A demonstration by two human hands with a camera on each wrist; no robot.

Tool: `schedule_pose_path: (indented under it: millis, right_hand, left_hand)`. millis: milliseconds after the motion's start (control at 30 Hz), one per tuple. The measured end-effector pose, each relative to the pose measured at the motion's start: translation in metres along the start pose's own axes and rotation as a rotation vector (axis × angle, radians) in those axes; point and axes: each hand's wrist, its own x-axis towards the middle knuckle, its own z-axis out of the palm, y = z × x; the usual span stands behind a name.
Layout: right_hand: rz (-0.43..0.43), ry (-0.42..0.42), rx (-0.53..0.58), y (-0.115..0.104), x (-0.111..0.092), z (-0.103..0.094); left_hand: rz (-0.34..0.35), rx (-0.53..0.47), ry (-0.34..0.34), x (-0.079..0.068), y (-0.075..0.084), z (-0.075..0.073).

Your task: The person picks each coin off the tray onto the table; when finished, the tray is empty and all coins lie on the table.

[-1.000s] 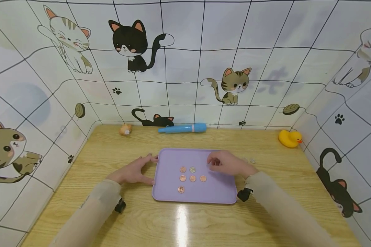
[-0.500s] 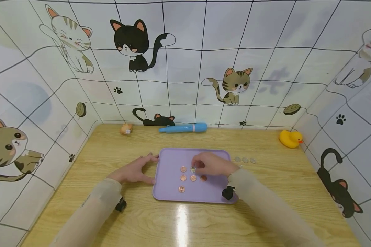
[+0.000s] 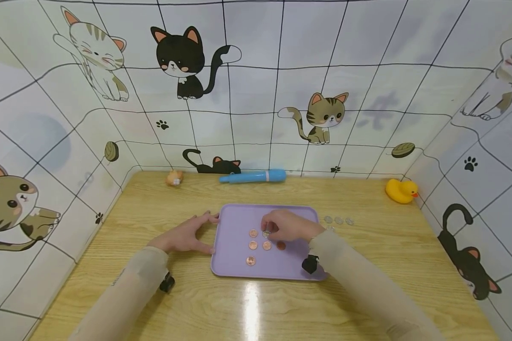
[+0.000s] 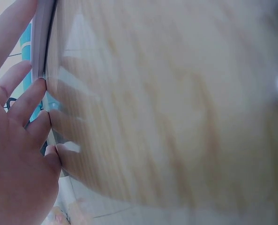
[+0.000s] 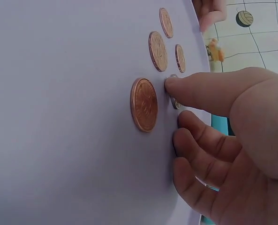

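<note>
Lilac tray (image 3: 298,270) flat on wood-grain worktop (image 3: 200,308), midway between left and right edges. Carries five copper-coloured coins (image 5: 144,105) and, toward the far edge, one silver-coloured coin (image 5: 176,103). Left hand (image 3: 182,236): spread, thumb and index fingertip touching the tray's left edge. Right hand (image 3: 288,225): over the tray, fingers bent, thumb tip against the silver-coloured coin; unable to tell whether pinching. Just beside the tray's right edge, toward its far corner: loose silver coins (image 3: 339,220) on the worktop, three in a row, one more partly hidden. Along the worktop's far edge: blue pen-shaped object (image 3: 252,176); near the far left corner, small orange toy (image 3: 174,178); at the far right corner, yellow duck (image 3: 401,191). Markings: small print on left sleeve (image 3: 130,282), too small to read; relief on coin faces, not legible.
</note>
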Motion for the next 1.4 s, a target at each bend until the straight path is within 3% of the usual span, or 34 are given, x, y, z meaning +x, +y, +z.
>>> schedule_pose_path:
  millis: [333,733,1400]
  right_hand:
    - [0.037,-0.027,-0.003,-0.0026,0.0037,-0.0009]
    - [0.051,-0.061,0.004,-0.0043,0.0057,-0.0040]
    - [0.062,-0.013,0.045,-0.0030,0.0037,-0.0001]
  left_hand:
    - [-0.039,-0.018,-0.001,-0.0013,0.0045,-0.0005]
    - [-0.018,-0.027,-0.002,-0.0003,0.0008,-0.0001]
    - [-0.028,-0.053,-0.001,-0.0017,0.0063,-0.0004]
